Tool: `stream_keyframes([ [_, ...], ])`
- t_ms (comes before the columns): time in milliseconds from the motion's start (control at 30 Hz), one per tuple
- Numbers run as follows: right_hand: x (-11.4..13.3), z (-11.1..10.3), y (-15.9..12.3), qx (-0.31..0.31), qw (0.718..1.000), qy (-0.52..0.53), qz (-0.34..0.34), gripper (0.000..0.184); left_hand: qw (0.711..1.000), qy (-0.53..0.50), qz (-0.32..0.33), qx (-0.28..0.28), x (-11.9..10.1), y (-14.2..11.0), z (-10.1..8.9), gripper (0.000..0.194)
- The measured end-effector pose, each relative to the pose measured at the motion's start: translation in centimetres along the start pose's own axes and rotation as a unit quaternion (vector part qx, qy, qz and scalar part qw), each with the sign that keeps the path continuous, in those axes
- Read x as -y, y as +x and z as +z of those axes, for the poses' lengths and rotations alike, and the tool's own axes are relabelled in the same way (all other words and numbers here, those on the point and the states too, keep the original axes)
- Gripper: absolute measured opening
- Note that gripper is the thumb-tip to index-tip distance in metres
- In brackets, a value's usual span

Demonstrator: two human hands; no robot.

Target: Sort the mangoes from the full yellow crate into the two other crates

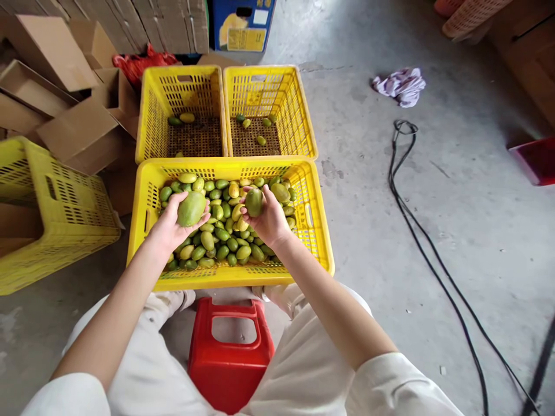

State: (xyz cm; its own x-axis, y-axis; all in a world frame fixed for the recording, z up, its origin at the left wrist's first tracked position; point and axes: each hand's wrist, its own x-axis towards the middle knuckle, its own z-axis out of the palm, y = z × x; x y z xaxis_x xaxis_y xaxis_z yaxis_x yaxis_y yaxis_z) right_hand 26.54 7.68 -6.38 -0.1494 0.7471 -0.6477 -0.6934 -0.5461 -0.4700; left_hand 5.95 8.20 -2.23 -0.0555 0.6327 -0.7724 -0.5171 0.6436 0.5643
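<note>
Both hands are over a yellow crate [225, 282] of small green and yellowish mangoes [222, 234]. My left hand [170, 222] cradles a large pale-green mango [191, 208], its fingers curled under the fruit. In my right hand [272, 218] is a darker green mango [254, 203], gripped between thumb and fingers. Another large mango [280, 193] shows just beyond the right thumb; whether it touches the hand is unclear. The palms partly hide the fruit below them.
Behind stand two yellow crates, the left crate [143, 115] and right crate [299, 110], with a few mangoes inside. Cardboard boxes [78, 127] and a tilted yellow crate [73, 202] are at left. A red stool [229, 370], black cable [416, 231] and cloth [401, 86] also show.
</note>
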Motion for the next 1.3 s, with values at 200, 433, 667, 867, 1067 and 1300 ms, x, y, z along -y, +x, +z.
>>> stream_keyframes([
  [200,0.4,-0.3,-0.1,0.035,0.999,0.010,-0.004,0.032,1.000,0.002,-0.014,0.007,0.2,0.3,0.0,0.036],
  [433,0.7,0.1,-0.7,0.040,0.998,-0.040,-0.030,0.045,0.999,0.012,0.014,-0.028,0.2,0.4,0.3,0.027],
  [667,0.1,-0.3,-0.7,0.036,0.997,-0.063,-0.028,0.043,0.999,-0.036,0.001,-0.020,0.4,-0.1,0.0,0.008],
  [867,-0.3,-0.8,-0.7,0.002,0.997,-0.077,-0.002,0.030,0.999,0.042,0.002,-0.013,0.5,0.8,-0.7,0.035],
  [1067,-0.8,-1.0,-0.9,-0.034,0.995,-0.096,0.001,0.033,0.997,0.078,0.011,0.003,1.3,0.9,-1.3,0.033],
  [1300,-1.4,-0.6,-1.2,-0.008,0.997,-0.069,0.018,0.032,0.998,0.044,0.014,0.049,1.6,-0.3,-1.4,0.038],
])
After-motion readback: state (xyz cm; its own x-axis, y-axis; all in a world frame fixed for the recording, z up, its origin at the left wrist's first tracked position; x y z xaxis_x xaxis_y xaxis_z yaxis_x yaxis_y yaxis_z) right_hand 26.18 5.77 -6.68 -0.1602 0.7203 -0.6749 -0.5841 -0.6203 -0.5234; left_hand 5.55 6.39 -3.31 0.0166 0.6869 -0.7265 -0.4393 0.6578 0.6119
